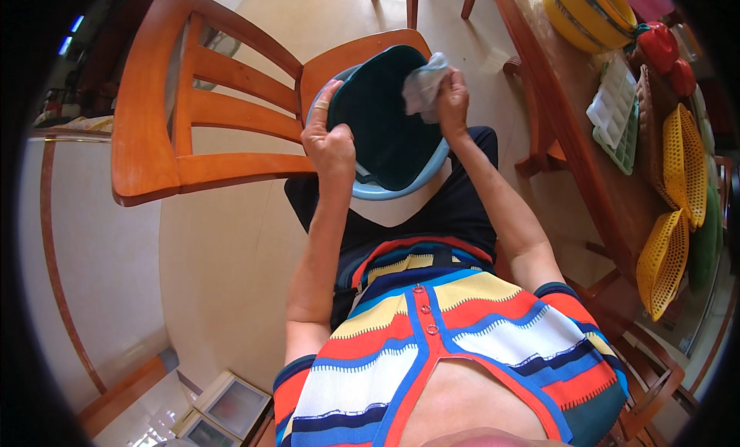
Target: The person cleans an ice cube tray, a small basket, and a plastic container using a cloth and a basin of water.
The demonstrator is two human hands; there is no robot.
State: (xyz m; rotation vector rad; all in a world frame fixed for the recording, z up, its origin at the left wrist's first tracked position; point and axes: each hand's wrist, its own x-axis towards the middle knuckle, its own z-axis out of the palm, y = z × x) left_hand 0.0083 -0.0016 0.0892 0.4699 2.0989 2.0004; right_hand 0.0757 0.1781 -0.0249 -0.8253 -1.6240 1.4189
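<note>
My left hand [330, 143] grips the left rim of a dark green plastic tray or shallow basin [376, 123], its index finger stretched along the edge. The dark piece is tilted over a light blue basin [378, 192], whose rim shows below and to the left. Bunched in my right hand [454, 103] is a pale, damp-looking cloth [424, 91], held over the right side of the dark piece. Beneath them is the seat of a wooden chair [324, 62]. The inside of the blue basin is mostly hidden.
The chair's slatted back [243, 114] rises at the left. Along the right runs a wooden table [601, 175]. It bears yellow basins [584, 19], a white ice cube tray [613, 103], red items [659, 45] and yellow perforated baskets [682, 164]. Table legs stand near my right arm.
</note>
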